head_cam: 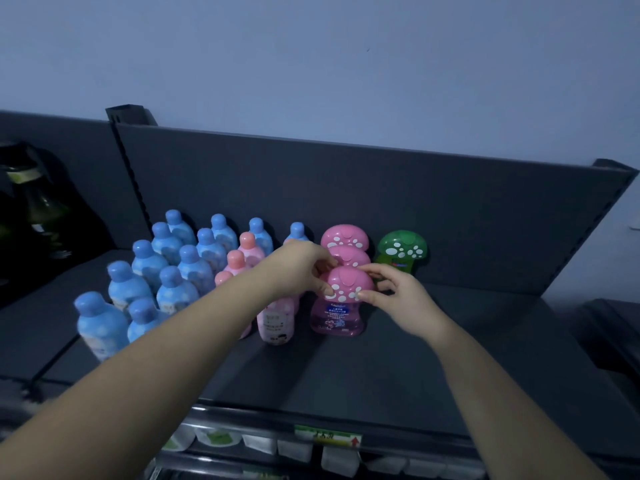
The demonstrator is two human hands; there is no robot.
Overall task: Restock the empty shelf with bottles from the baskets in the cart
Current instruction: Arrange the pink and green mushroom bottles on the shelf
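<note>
Shelf [433,358], 12 blue bottles [188,268], at least 4 pink bottles [275,322], 1 green mushroom bottle [401,249], 3 pink mushroom bottles [343,237], left hand [298,268] and right hand [398,299] both pinching the front mushroom bottle [337,318] by its cap.

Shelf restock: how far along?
Done: blue bottles, pink bottles, two rear pink mushroom bottles and a green mushroom bottle stand on the shelf. In hand: left hand and right hand grip the front pink mushroom bottle by its cap. Left: the shelf's right side is unfilled; remaining stock is out of view.
</note>
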